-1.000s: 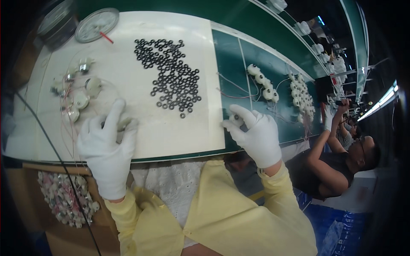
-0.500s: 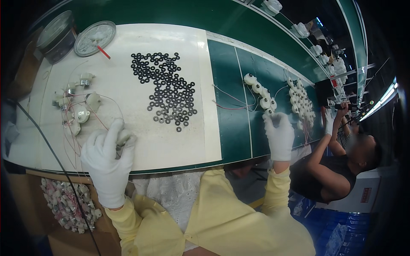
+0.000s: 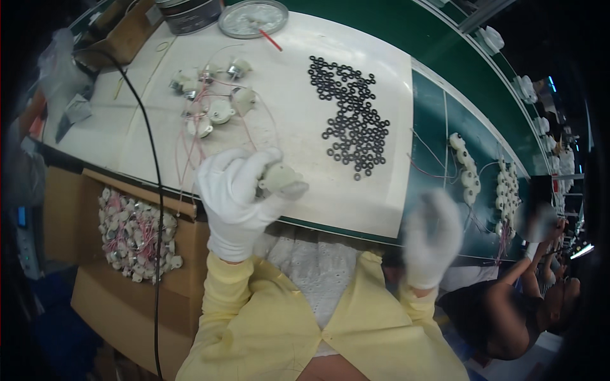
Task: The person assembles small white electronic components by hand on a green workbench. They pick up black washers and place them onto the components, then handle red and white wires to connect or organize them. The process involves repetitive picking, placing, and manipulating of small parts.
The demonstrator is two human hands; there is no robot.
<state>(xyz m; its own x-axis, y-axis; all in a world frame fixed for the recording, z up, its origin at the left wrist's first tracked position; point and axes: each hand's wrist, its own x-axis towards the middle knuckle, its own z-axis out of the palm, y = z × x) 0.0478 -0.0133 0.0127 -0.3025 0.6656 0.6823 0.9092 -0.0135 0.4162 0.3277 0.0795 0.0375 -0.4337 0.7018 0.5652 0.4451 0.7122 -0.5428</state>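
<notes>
White board leaves passage between left fingers and obstructing black rings.

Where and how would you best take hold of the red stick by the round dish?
I'd pinch the red stick across its outer end, coming from the near right. It is thin and slants toward that side, and its outer end juts past the rim of the round dish over the white board.

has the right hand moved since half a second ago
Yes: judged against the white sheet, the right hand has come left, toward the sheet's right edge, and away from the row of white parts.
</notes>
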